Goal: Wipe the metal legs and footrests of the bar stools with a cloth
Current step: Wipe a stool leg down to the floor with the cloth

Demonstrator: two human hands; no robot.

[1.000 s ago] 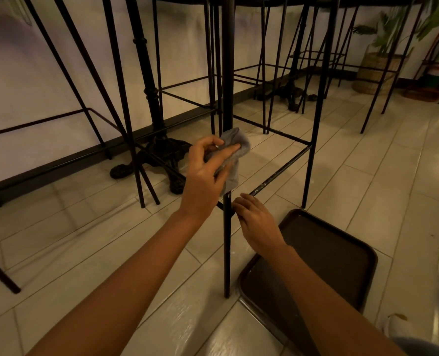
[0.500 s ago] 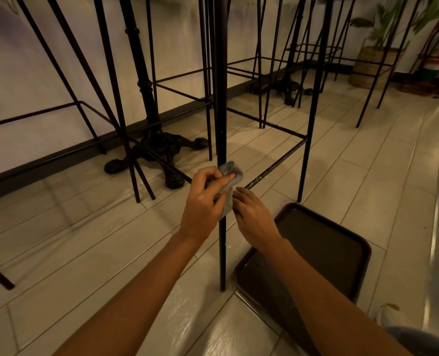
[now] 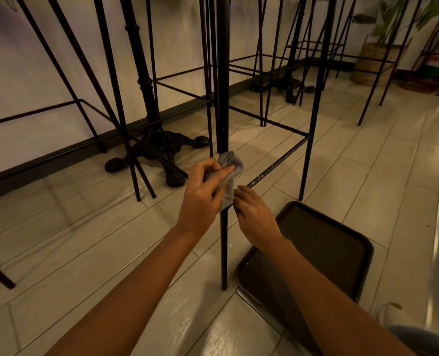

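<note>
Head view | left hand [image 3: 200, 199] presses cloth [image 3: 228, 176] on stool leg [image 3: 223, 104] | tray [image 3: 323, 253] bare

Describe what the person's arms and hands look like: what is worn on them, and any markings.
Both forearms are bare from the bottom edge of the picture to the wrists; no sleeve shows. The left hand and the right hand wear no gloves. No watch, bracelet or ring is visible, and no markings can be made out in the dim, warm light.

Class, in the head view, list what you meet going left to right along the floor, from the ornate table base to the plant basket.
Ornate table base → left hand → right hand → dark tray → woven plant basket.
</note>
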